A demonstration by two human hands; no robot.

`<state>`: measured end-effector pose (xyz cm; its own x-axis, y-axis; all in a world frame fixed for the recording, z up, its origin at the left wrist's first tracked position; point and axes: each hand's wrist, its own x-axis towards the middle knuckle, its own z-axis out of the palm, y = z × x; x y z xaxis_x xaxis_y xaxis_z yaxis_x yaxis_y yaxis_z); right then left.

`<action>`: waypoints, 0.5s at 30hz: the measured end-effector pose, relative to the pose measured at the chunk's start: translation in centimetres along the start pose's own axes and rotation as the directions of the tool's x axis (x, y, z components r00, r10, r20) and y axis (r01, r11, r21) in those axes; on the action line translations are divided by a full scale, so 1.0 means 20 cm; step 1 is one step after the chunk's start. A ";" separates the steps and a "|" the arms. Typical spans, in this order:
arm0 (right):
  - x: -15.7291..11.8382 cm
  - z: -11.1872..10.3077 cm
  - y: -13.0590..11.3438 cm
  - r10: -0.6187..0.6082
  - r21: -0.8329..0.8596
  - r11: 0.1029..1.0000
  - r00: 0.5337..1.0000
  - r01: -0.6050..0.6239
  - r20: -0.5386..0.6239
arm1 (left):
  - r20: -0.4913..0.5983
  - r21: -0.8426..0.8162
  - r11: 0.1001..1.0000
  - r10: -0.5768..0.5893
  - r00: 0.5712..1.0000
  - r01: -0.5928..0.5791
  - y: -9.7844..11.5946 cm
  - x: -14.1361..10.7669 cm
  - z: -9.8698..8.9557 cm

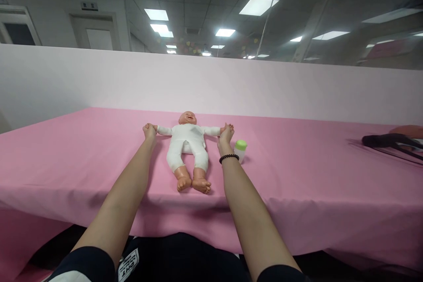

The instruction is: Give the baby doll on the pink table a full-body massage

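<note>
A baby doll (187, 141) in a white suit lies on its back on the pink tablecloth (297, 163), its head away from me and its bare feet toward me. Its arms are stretched out to both sides. My left hand (150, 131) is closed around the doll's hand on the left. On the right, my right hand (226, 134) grips the doll's other hand, whose small fingers show above mine. Just right of my right wrist, which wears a dark beaded bracelet, stands a small bottle (240, 150) with a green cap.
A black strap-like object (383, 141) lies at the far right of the table, beside something brownish. Behind the table runs a low white partition (211, 83) with glass above it. The cloth hangs over the near edge in front of my body.
</note>
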<state>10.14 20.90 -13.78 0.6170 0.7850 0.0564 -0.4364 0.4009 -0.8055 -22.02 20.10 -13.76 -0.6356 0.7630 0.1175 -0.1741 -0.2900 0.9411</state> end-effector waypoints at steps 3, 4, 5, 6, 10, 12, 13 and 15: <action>-0.02 0.02 -0.03 0.062 0.078 0.995 0.997 -0.058 -0.051 | 0.072 0.020 0.999 0.036 0.997 -0.037 0.00 -0.03 0.02; -0.02 0.03 -0.04 0.059 0.087 0.995 0.997 -0.055 -0.044 | 0.096 0.025 0.999 0.044 0.994 -0.047 0.00 -0.04 0.03; -0.03 0.03 -0.04 0.058 0.100 0.994 0.998 -0.054 -0.039 | 0.120 0.029 0.998 0.052 0.991 -0.056 -0.01 -0.05 0.03; -0.03 0.04 -0.05 0.059 0.112 0.992 0.998 -0.055 -0.036 | 0.142 0.031 0.997 0.059 0.988 -0.064 -0.01 -0.05 0.03; -0.04 0.03 -0.05 0.083 0.138 0.987 0.996 -0.080 -0.019 | 0.198 0.032 0.995 0.083 0.977 -0.091 -0.01 -0.08 0.03; -0.03 0.03 -0.04 0.105 0.139 0.985 0.994 -0.103 -0.009 | 0.211 0.030 0.994 0.094 0.973 -0.102 -0.01 -0.08 0.03; -0.02 0.03 -0.03 0.117 0.138 0.984 0.993 -0.115 -0.006 | 0.216 0.029 0.994 0.100 0.971 -0.109 -0.01 -0.08 0.03; -0.01 0.04 -0.02 0.134 0.133 0.982 0.991 -0.132 -0.003 | 0.232 0.028 0.992 0.112 0.966 -0.121 -0.01 -0.08 0.02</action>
<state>9.67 20.94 -12.99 0.5550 0.8301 -0.0534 -0.5974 0.3532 -0.7200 -20.65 19.21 -14.00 -0.4592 0.8388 0.2923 -0.0749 -0.3645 0.9282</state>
